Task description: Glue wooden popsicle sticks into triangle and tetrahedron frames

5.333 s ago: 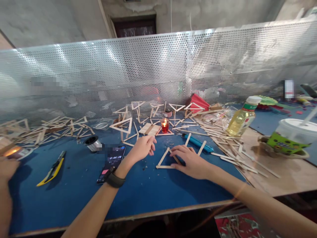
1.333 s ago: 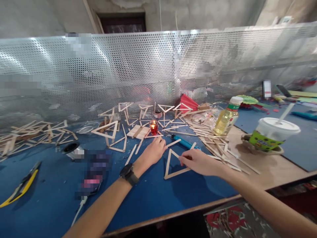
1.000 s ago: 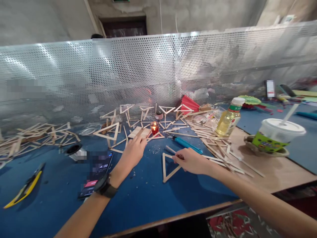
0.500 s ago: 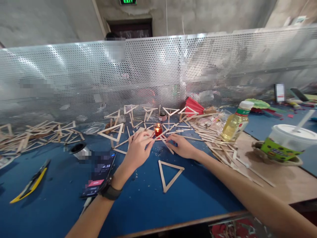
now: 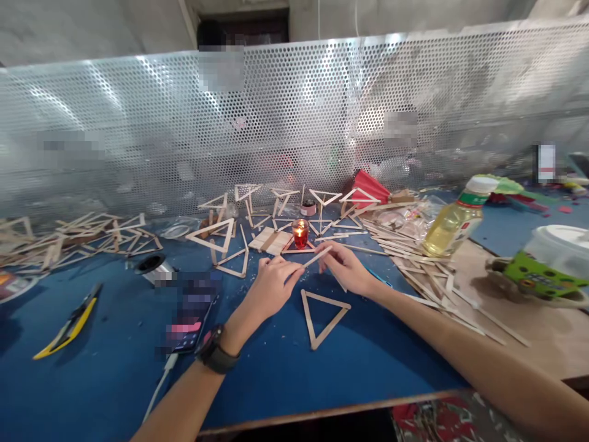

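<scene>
My left hand (image 5: 271, 286) and my right hand (image 5: 346, 267) are raised a little over the blue table (image 5: 115, 368), both pinching wooden sticks. A craft stick (image 5: 317, 256) spans the gap between them, one end near each hand's fingertips. A second stick pokes down from under my right hand. Just in front of the hands a finished stick triangle (image 5: 324, 310) lies flat on the table. A lit candle in a red glass (image 5: 300, 233) burns just behind the hands. A dark watch sits on my left wrist.
Loose sticks and several stick triangles (image 5: 216, 236) cover the back of the table. A phone (image 5: 191, 313), a metal cup (image 5: 154, 268) and a yellow cutter (image 5: 69, 319) lie left. An oil bottle (image 5: 453, 218) and a lidded drink cup (image 5: 550, 255) stand right. A perforated metal screen (image 5: 294, 123) closes the back.
My right hand let go of the triangle, which now lies flat nearer me. Both hands went toward the candle, picked up sticks and now hold them together above the table.
</scene>
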Demonstrator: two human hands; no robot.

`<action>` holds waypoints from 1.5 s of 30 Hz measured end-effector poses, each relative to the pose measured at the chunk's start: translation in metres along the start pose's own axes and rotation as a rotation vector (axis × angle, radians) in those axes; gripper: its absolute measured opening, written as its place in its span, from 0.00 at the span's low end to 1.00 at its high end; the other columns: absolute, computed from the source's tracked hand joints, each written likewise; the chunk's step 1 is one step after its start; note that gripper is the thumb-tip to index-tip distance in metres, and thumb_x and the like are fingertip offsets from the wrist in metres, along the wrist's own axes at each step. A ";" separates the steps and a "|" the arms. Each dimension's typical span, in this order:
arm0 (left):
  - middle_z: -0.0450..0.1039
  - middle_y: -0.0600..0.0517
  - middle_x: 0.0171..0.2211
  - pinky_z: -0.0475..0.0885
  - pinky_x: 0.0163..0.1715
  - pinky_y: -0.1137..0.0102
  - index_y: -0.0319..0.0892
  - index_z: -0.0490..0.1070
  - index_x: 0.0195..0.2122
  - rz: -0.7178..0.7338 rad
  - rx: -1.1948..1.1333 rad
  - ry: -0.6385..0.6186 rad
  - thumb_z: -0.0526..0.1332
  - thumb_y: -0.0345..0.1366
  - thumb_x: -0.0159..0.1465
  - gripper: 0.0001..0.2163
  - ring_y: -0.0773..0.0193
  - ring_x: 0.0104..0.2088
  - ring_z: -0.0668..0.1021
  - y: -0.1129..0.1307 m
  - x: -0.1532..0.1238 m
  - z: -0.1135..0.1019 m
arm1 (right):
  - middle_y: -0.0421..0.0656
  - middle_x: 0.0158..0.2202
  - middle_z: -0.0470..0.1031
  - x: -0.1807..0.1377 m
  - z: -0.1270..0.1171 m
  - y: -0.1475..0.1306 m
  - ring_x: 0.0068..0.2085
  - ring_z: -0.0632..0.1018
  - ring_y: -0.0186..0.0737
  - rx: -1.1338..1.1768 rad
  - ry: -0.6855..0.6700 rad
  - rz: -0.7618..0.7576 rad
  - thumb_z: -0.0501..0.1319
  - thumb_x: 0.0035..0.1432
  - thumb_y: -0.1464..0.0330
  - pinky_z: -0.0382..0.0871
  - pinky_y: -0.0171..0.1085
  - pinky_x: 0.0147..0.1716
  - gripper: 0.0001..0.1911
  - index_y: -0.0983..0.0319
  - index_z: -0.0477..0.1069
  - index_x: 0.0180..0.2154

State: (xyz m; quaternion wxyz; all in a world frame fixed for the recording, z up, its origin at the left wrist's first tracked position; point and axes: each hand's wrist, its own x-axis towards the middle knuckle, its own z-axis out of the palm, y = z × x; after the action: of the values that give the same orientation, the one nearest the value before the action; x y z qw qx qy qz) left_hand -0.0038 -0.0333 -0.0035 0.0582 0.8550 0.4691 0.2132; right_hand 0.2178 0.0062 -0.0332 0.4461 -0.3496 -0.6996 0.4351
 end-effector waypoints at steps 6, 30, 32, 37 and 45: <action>0.80 0.51 0.43 0.61 0.52 0.56 0.46 0.76 0.42 -0.027 -0.010 -0.087 0.50 0.39 0.75 0.14 0.56 0.47 0.77 -0.002 -0.002 0.001 | 0.31 0.21 0.57 0.001 -0.019 -0.002 0.19 0.64 0.32 0.295 0.040 0.156 0.60 0.59 0.58 0.68 0.36 0.24 0.11 0.59 0.68 0.38; 0.71 0.48 0.44 0.72 0.41 0.63 0.46 0.72 0.44 -0.001 -0.053 -0.194 0.56 0.50 0.71 0.14 0.55 0.43 0.75 0.001 -0.010 0.009 | 0.40 0.22 0.72 0.000 -0.023 0.009 0.17 0.68 0.31 -0.342 -0.135 0.513 0.58 0.60 0.58 0.60 0.33 0.18 0.16 0.62 0.73 0.28; 0.70 0.48 0.45 0.72 0.43 0.63 0.47 0.72 0.44 0.009 -0.061 -0.193 0.54 0.48 0.73 0.13 0.55 0.45 0.75 -0.004 -0.008 0.008 | 0.41 0.21 0.73 -0.001 -0.024 0.006 0.17 0.70 0.33 -0.452 -0.165 0.471 0.59 0.60 0.58 0.61 0.34 0.20 0.16 0.62 0.73 0.27; 0.69 0.47 0.47 0.72 0.47 0.64 0.46 0.74 0.43 0.065 -0.093 -0.200 0.51 0.41 0.75 0.13 0.57 0.48 0.76 -0.013 0.001 0.007 | 0.45 0.23 0.76 -0.007 -0.018 -0.009 0.24 0.74 0.40 -0.771 -0.093 0.293 0.61 0.60 0.53 0.57 0.36 0.24 0.20 0.60 0.74 0.25; 0.69 0.46 0.52 0.74 0.40 0.67 0.47 0.74 0.47 0.030 -0.215 -0.300 0.54 0.36 0.71 0.10 0.59 0.45 0.76 -0.006 -0.001 0.001 | 0.47 0.19 0.72 0.010 -0.068 -0.023 0.23 0.71 0.40 -0.933 0.182 0.139 0.48 0.70 0.57 0.56 0.39 0.28 0.31 0.63 0.78 0.23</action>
State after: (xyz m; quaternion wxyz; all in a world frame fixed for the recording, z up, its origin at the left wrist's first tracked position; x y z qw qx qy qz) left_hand -0.0081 -0.0307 -0.0061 0.2155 0.8729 0.4171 0.1329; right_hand 0.2749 0.0265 0.0066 0.2707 -0.5954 -0.7531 0.0711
